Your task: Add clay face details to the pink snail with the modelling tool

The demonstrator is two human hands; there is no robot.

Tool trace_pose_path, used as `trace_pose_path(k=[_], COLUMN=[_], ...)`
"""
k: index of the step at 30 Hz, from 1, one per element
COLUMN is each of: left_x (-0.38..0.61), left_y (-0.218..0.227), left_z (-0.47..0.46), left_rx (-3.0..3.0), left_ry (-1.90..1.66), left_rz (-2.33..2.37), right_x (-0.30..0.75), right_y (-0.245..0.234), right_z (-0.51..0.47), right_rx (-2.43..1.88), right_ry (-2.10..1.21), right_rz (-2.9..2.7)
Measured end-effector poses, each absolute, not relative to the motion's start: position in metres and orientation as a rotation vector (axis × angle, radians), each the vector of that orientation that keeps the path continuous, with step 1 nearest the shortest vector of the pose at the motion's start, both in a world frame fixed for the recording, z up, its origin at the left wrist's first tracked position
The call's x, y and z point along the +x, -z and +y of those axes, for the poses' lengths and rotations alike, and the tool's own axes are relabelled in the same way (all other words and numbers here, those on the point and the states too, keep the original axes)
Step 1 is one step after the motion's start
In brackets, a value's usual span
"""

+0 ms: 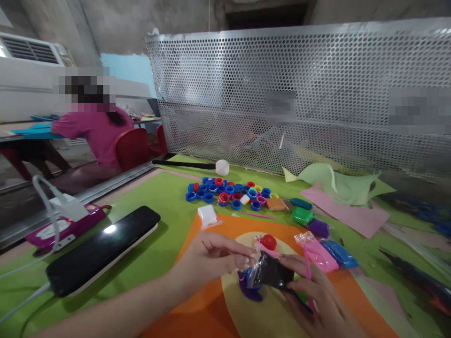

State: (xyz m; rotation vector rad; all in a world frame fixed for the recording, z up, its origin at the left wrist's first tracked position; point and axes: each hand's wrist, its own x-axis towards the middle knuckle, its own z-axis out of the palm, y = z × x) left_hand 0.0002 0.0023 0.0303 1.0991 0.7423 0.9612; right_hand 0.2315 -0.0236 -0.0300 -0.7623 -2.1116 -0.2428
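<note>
My left hand [220, 256] pinches the crinkled clear end of a small plastic packet of black clay [276, 271]. On the packet's other side, my right hand [319, 293] grips it, with a thin pink stick [307, 265] also held between the fingers. Beneath both hands lies an orange sheet [188, 307] bearing a pale yellow round [239, 310]. Coloured clay shapes sit on the round, among them a red ball [269, 242] and a curved purple piece [249, 287]; the packet and fingers partly hide them.
Bottle caps [229, 189] cluster behind the sheet. Packets of white [208, 216], green [303, 215] and pink clay [322, 256] lie around. A power bank [102, 251] is at left, scissors [416, 277] at right. A perforated metal panel [282, 61] stands behind; a person in pink [102, 129] sits beyond.
</note>
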Motion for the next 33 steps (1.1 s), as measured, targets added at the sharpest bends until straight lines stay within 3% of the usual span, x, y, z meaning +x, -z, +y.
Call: trace_pose_path(k=[19,33], left_x=[0.005,0.001], left_y=[-0.022,-0.02], left_z=[0.013,0.014], left_rx=[0.706,0.828], left_ry=[-0.842,-0.856], left_rz=[0.959,0.965], right_x=[0.234,0.234], right_y=[0.034,0.033], right_z=[-0.025,-0.025], right_rx=[-0.781,-0.766], right_ry=[0.199,0.181], right_rz=[-2.144,-2.15])
